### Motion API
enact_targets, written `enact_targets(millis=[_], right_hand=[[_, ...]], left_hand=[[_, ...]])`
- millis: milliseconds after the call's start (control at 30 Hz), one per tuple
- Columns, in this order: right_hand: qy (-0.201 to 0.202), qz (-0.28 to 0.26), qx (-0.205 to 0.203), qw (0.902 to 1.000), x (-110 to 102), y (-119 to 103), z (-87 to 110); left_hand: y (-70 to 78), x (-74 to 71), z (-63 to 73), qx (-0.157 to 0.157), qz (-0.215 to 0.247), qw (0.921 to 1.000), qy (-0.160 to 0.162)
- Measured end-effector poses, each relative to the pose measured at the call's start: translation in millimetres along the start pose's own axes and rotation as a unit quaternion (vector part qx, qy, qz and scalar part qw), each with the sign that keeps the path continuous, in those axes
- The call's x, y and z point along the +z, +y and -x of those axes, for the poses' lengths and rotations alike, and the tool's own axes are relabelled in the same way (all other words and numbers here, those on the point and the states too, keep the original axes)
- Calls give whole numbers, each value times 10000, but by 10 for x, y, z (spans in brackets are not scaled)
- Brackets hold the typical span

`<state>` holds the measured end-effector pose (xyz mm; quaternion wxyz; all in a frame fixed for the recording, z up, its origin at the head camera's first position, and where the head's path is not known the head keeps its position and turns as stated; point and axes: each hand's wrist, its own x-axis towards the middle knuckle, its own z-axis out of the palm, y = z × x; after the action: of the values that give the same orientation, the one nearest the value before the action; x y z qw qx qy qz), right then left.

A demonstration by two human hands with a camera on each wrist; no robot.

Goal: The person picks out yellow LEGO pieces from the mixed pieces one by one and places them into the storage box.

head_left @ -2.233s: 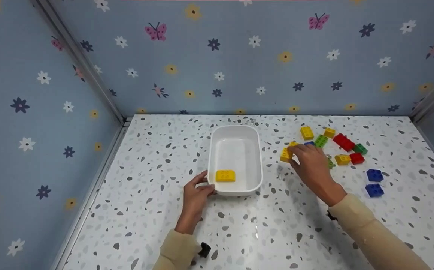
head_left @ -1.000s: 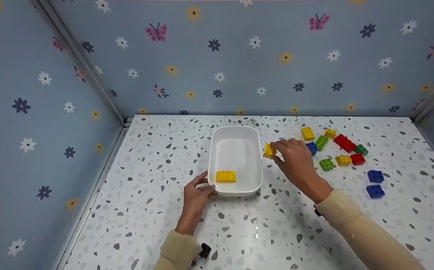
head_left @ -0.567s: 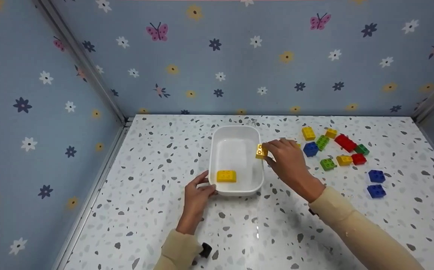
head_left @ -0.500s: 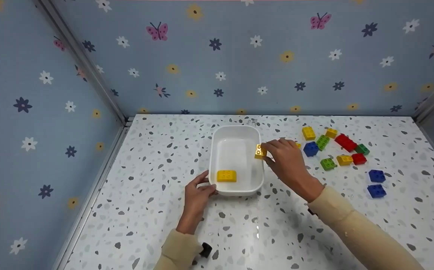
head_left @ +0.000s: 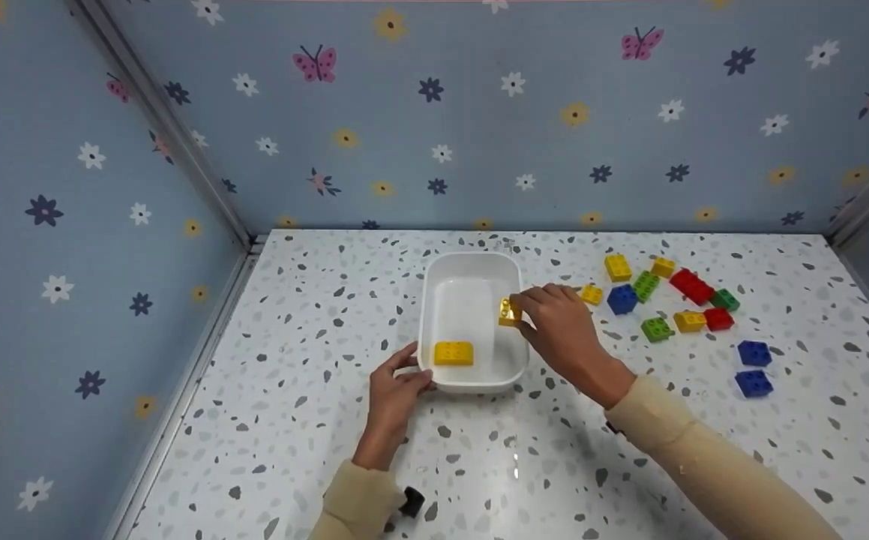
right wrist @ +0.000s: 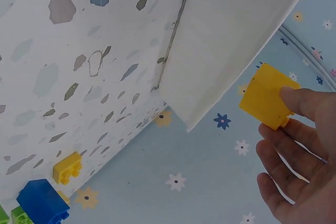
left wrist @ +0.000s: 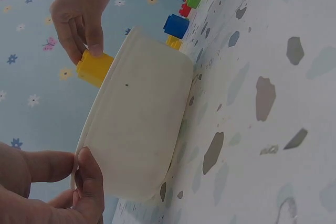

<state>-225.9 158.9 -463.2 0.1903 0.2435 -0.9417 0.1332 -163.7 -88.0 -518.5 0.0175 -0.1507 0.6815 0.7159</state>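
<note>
A white plastic tub (head_left: 471,300) stands on the speckled table, with one yellow toy brick (head_left: 453,353) lying inside near its front left corner. My left hand (head_left: 395,394) pinches the tub's rim at that corner; the left wrist view shows the thumb (left wrist: 88,163) and a finger on either side of the edge. Over the tub's right side, my right hand (head_left: 561,330) holds a second yellow brick (head_left: 509,311). In the right wrist view this brick (right wrist: 268,95) sits between thumb and fingertips, raised above the rim.
Loose bricks lie to the right: a small yellow one (head_left: 591,294), a blue one (head_left: 621,299), a green one (head_left: 657,328), red ones (head_left: 692,286) and several more. Two blue bricks (head_left: 754,367) lie nearer the right edge. A patterned wall (head_left: 434,112) rises behind the table.
The right hand has carried the yellow brick leftward from the pile to above the tub's right side. A small yellow brick it hid now shows. Left hand and tub stay put.
</note>
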Motion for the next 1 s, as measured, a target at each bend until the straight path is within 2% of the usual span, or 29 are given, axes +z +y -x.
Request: enact_targets(millis=[267, 667, 1000], right_hand=[[-140, -35, -12, 9999, 36, -48, -7], [-399, 133, -201, 9989, 121, -96, -20], [-870, 202, -130, 9959, 187, -138, -63]], left_hand=[[-4, 8, -18, -99, -35, 9999, 55], [10, -16, 30, 43, 104, 9999, -73], [8, -4, 23, 12, 166, 9999, -27]])
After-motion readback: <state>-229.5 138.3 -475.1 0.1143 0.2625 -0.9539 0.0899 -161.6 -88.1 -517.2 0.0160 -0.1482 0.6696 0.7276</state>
